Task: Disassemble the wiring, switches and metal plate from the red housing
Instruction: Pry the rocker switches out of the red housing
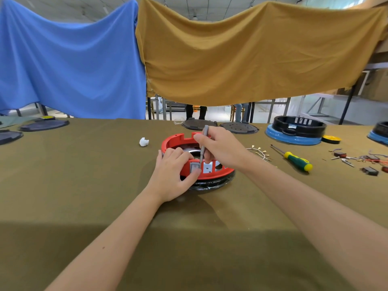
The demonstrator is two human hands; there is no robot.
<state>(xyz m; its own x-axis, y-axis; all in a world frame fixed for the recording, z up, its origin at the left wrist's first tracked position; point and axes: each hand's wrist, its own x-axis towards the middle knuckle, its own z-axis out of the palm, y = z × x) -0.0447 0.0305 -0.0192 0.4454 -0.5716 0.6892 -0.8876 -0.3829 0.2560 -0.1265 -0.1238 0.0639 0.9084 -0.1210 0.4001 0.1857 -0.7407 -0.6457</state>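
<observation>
Head view, one entry.

Left hand (173, 175): fingers curled over the near-left rim of the round red plastic housing (178, 140), thumb pressing a small grey rectangular switch (194, 168) set in the housing's near wall. Grasping the housing.

Right hand (218, 148): fingers closed round a slim grey metal screwdriver (204, 143), held nearly upright, its tip down at the near wall just beside the grey switch. Whether the tip touches the switch cannot be told.

Red housing: sits on the table centre, resting on a black ring-shaped base (212, 183) wrapped in clear film. A shiny round metal plate (192, 151) shows inside it, partly hidden by the hands. A pale perforated panel (207, 168) fills slots in the near wall, right of the switch.

Surface: table covered in olive-green cloth (105, 175). A small crumpled white object (144, 142) lies left of the housing, apart from it. To the right: a loose bundle of pale wires with brass terminals (260, 152), then a green-and-yellow handled screwdriver (294, 159), then a scatter of small dark switches and red wires (365, 162) near the right edge. At the far edge: two dark round plates (239, 127), and a black housing on a blue base (296, 130) beside a yellow disc (331, 139). More dark round plates (44, 124) lie far left.

Room: a blue cloth (69, 59) and a mustard-yellow cloth (241, 55) hang as a backdrop behind the table; legs of persons and metal frames show beneath them.
</observation>
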